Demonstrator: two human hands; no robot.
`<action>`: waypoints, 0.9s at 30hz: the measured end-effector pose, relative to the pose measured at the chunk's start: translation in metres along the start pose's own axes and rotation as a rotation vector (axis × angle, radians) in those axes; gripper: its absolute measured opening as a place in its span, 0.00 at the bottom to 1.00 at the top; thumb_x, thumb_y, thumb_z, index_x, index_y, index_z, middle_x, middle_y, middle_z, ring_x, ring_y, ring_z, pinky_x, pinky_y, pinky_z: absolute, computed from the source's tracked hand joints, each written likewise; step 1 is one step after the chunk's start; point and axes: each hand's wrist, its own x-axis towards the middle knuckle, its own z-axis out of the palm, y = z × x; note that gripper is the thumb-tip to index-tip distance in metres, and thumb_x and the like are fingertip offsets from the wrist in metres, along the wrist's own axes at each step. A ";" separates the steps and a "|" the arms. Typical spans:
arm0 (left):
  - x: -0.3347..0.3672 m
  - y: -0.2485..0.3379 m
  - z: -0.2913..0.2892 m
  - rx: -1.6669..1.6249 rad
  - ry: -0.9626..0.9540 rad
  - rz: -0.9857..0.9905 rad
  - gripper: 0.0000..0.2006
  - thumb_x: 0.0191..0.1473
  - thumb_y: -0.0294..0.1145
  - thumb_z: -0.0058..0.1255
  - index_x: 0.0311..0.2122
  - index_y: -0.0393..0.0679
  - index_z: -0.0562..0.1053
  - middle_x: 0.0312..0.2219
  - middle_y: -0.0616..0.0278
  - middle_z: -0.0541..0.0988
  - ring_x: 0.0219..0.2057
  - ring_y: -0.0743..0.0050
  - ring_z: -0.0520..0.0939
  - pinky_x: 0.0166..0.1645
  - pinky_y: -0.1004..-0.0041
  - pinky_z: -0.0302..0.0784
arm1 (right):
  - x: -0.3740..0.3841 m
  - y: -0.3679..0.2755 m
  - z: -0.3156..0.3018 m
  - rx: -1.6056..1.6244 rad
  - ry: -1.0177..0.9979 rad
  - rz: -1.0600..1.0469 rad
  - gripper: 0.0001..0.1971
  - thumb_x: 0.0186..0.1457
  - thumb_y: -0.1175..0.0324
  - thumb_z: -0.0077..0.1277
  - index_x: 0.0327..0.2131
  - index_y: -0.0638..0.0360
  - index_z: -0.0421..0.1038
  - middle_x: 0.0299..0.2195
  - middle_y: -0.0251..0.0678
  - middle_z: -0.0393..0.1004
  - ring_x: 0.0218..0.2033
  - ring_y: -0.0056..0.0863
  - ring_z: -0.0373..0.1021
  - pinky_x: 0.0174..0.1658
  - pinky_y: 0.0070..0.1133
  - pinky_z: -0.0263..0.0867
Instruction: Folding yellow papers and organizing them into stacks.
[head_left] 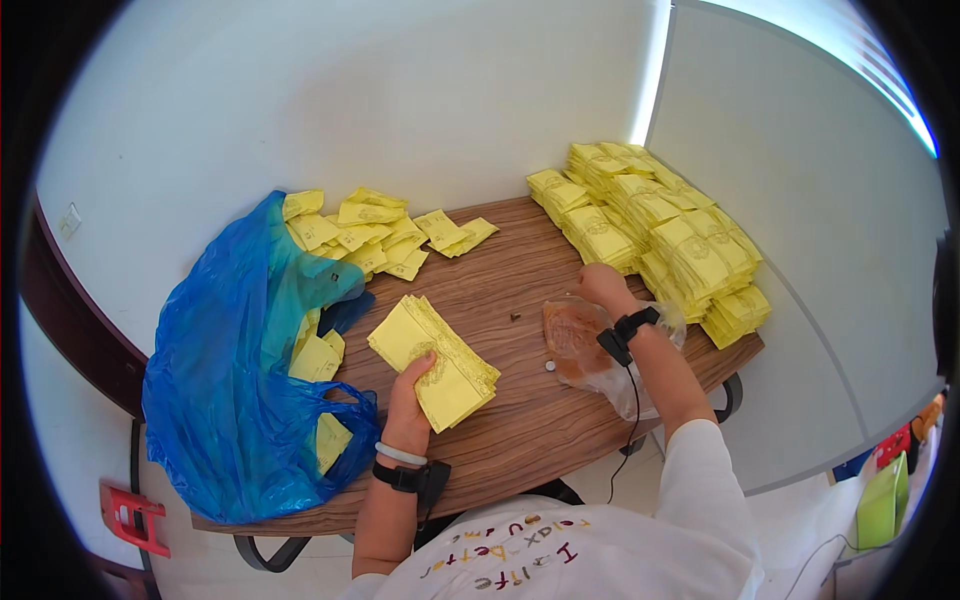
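Observation:
My left hand grips a thick fanned stack of yellow paper packets just above the wooden table. My right hand reaches to the right side of the table, resting at the edge of a clear plastic bag with orange-brown contents, close to the foot of the stacked yellow bundles. I cannot see its fingers well. Both wrists carry black bands, and a white bracelet sits on the left one.
A large blue plastic bag with more yellow packets fills the table's left side. Loose yellow packets lie at the back by the white wall. Two small round bits lie mid-table. A red object is on the floor at left.

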 end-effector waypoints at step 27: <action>-0.021 -0.002 -0.005 -0.021 -0.214 -0.009 0.29 0.55 0.40 0.52 0.59 0.36 0.63 0.51 0.50 0.75 0.49 0.56 0.78 0.54 0.63 0.76 | -0.090 -0.166 -0.029 1.500 -0.521 -0.128 0.08 0.61 0.62 0.53 0.34 0.54 0.75 0.31 0.25 0.76 0.31 0.11 0.68 0.35 0.11 0.62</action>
